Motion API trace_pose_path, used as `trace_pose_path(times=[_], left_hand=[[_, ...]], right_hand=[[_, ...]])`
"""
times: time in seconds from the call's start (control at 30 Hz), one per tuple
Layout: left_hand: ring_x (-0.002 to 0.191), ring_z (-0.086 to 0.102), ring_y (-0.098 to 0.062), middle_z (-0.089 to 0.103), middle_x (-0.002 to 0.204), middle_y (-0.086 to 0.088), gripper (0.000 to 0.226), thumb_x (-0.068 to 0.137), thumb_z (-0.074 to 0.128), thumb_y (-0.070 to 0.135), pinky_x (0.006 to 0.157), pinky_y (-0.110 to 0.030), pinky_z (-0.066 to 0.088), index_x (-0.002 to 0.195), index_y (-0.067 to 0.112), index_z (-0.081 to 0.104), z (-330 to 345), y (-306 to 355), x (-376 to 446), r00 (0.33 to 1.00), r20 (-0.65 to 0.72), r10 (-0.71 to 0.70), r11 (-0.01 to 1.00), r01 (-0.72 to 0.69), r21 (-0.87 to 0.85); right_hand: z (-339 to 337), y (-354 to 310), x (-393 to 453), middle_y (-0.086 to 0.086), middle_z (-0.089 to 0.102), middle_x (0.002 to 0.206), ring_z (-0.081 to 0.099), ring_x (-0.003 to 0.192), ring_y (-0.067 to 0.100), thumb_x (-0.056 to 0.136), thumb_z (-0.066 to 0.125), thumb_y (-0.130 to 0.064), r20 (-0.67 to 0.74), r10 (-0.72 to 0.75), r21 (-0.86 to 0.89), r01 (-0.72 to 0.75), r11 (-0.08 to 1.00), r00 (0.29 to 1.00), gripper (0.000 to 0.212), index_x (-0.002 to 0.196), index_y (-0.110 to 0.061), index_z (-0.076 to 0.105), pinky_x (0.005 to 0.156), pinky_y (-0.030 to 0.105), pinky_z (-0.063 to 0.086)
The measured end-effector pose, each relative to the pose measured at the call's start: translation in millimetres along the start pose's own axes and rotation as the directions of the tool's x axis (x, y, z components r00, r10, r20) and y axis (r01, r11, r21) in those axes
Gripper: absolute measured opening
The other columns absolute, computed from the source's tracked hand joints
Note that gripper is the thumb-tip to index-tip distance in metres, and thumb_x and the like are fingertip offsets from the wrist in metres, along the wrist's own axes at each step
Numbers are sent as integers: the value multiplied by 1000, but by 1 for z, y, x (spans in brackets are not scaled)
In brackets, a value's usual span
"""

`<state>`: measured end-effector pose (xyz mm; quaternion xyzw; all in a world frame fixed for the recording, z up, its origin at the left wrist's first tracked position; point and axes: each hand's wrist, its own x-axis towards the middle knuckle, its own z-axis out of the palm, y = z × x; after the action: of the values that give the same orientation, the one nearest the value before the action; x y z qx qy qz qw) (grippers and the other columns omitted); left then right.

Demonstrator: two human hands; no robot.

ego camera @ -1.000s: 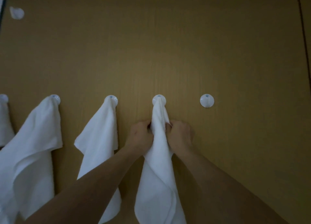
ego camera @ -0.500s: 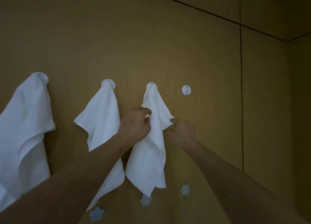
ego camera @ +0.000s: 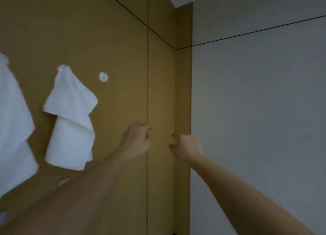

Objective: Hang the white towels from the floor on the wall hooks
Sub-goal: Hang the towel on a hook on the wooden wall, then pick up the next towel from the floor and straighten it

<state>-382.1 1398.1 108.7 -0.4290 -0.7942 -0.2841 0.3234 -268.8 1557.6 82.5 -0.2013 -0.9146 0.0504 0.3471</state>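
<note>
White, soft cloth towel (ego camera: 70, 118) hung from its round white wall hook (ego camera: 63, 68), so both hands (ego camera: 136, 141) (ego camera: 187, 146) were loose, apart and held nothing.

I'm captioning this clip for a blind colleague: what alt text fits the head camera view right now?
Two bare hands, the left hand and right hand, hang empty with loosely curled fingers before a tan panelled wall. Left of them a small white cloth towel hangs from a round white wall hook, with a bare round white hook beside it.

A towel (ego camera: 70, 118) hangs on a hook (ego camera: 63, 68), left of a bare hook (ego camera: 103, 76).
</note>
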Motion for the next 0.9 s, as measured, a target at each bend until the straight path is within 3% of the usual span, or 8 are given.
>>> trace_pose_path(times=[0.2,0.3,0.43,0.7,0.9], left_hand=[[109,57,-21,58,125,2,31,90,58,25,85,-25,43,120,26,65,73,183,-6,981,86,176,966,-155,-209],[114,56,-27,61,124,-5,32,88,61,23,94,-31,46,120,20,66,105,292,-27,945,138,298,915,-241,-325],[116,56,-23,60,126,1,32,88,60,31,95,-31,46,120,25,65,140,443,-75,875,177,450,834,-341,-434],[119,51,-21,55,130,3,39,89,57,39,97,-35,45,127,30,57,174,716,-188,651,237,721,614,-443,-653],[123,50,-22,52,136,3,42,89,57,43,101,-37,43,130,33,54,186,878,-289,396,213,893,395,-466,-791]], right_hand=[[-103,152,-103,7,63,120,60,109,29,93,56,-41,-74,231,-163,-240,957,970,50,139,-22,50,86,37,50],[-161,228,-173,8,63,118,59,110,29,92,56,-40,-90,353,-219,-364,905,931,50,139,-22,50,86,36,48],[-237,320,-279,8,64,120,57,114,30,91,57,-42,-144,507,-273,-527,805,850,52,138,-22,52,90,37,47],[-368,447,-495,7,64,123,56,116,27,91,58,-45,-240,760,-335,-786,520,605,54,139,-22,50,91,38,48],[-434,491,-646,3,64,127,57,118,24,90,59,-44,-344,881,-306,-926,223,326,53,138,-23,51,90,37,49]])
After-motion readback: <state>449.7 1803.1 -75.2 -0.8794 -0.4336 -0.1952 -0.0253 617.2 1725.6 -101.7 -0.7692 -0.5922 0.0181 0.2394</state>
